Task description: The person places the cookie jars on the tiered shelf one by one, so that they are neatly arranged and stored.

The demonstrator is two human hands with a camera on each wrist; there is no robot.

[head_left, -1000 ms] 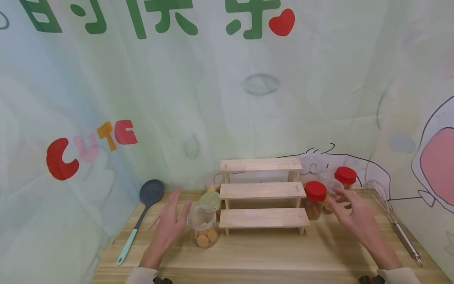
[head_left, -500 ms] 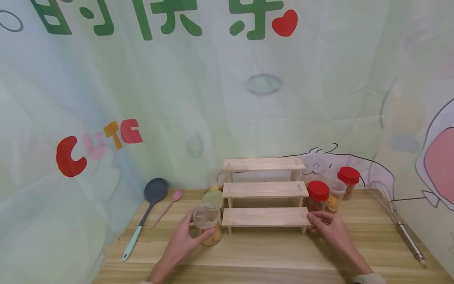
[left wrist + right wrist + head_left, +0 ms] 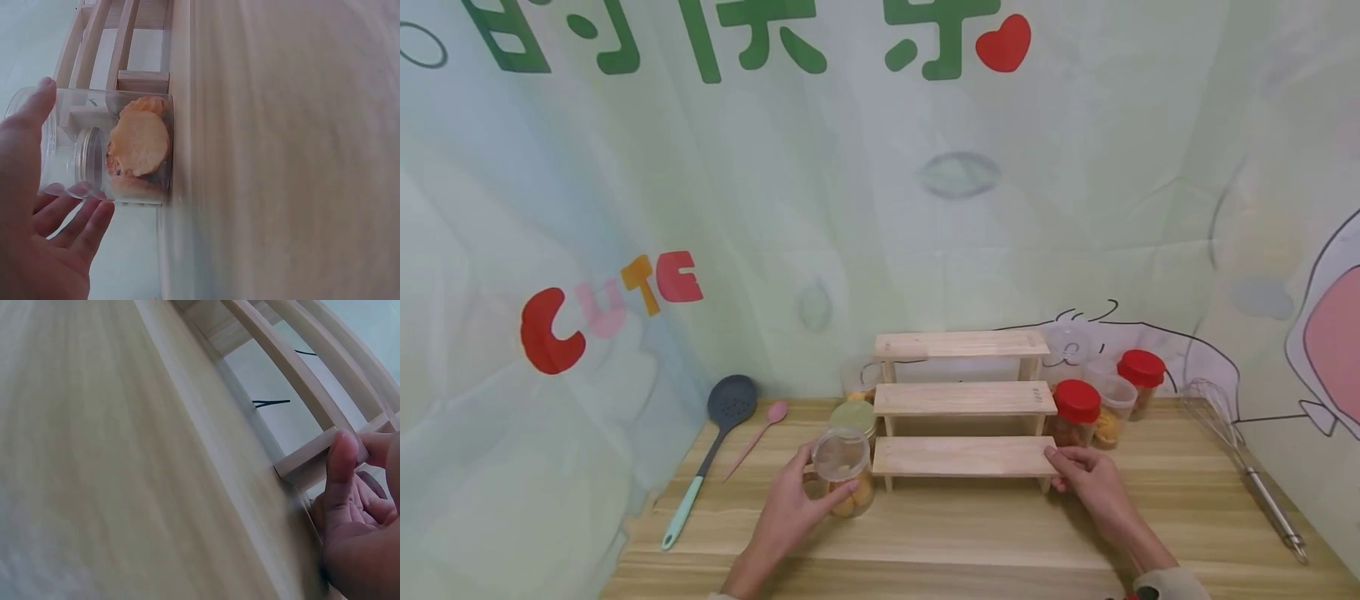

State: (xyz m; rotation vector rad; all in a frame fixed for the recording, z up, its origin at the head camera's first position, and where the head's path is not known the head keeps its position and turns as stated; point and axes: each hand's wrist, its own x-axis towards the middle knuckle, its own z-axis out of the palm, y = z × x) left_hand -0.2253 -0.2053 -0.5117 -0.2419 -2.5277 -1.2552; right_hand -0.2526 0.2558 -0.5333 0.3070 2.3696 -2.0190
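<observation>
My left hand holds a clear jar round its side, thumb on the near face and fingers behind. Cookies fill the jar's lower part, and it stands on the table. No lid can be made out on it in the head view. Over at the right end of a three-tier wooden shelf, my right hand pinches the corner of the lowest board. In the right wrist view the thumb lies against that board's end. The shelf stands upright on the table.
Behind the held jar stands a jar with a green lid. Right of the shelf are red-lidded jars and a clear cup. A whisk lies far right; a slotted turner and pink spoon lie left. A printed curtain hangs behind.
My left hand has moved right and taken hold of the cookie jar. The right hand has come in from beside the red-lidded jars to the lowest board's corner. The last half second shows little movement.
</observation>
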